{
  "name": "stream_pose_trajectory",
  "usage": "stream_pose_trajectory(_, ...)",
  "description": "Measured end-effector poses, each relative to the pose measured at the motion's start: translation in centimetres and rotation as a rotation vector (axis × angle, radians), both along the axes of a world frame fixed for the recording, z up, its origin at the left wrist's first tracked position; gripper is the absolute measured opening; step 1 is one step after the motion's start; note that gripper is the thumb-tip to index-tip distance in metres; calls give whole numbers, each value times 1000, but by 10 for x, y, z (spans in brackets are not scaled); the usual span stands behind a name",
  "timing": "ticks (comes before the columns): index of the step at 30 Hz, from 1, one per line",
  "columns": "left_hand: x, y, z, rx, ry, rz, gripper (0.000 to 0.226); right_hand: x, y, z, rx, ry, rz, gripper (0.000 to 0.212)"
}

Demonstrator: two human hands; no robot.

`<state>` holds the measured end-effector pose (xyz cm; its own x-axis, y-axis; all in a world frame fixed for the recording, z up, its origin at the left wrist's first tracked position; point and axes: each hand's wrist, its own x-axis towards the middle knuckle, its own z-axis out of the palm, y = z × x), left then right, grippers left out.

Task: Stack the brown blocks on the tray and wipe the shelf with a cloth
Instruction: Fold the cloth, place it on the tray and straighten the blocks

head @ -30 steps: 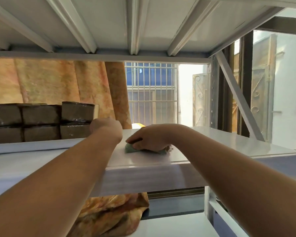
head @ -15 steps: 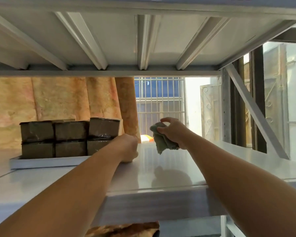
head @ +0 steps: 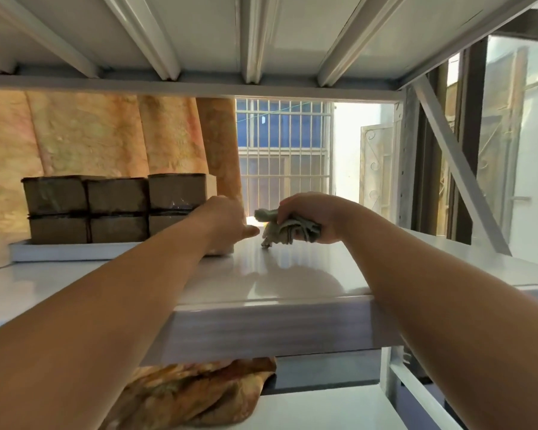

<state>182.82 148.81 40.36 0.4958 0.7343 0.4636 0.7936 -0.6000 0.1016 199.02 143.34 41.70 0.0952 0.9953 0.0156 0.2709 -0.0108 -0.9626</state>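
Several brown blocks (head: 115, 206) stand in two layers on a pale grey tray (head: 75, 252) at the back left of the white shelf (head: 292, 274). My left hand (head: 225, 218) is at the tray's right end, thumb pointing right. Its fingers are hidden behind the back of the hand. My right hand (head: 317, 212) is shut on a bunched grey-green cloth (head: 289, 231) just right of the left hand. The cloth's lower tip touches or nearly touches the shelf surface near the back.
The ribbed underside of the upper shelf (head: 261, 41) hangs close overhead. A diagonal metal brace (head: 457, 169) and upright post close the right side. An orange patterned curtain (head: 90, 135) hangs behind the blocks. A crumpled patterned fabric (head: 193, 395) lies on the lower shelf.
My right hand lifted the cloth off the shelf's front area, carried it back and has come down low over the shelf. My left hand stayed by the tray's right end.
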Motion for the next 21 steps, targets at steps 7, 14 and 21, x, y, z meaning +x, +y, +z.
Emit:
stream_pose_trajectory(7,3,-5,6,3,-449,-229,50,-1,-4,-1,161,89,-89,16)
stream_pose_trajectory(14,1,-11,11,-454,-784,-345,47,-8,-11,3,219,179,27,35)
stream_pose_trajectory(21,-1,-10,9,-631,-839,-332,20,-9,-10,4,499,-92,-224,17)
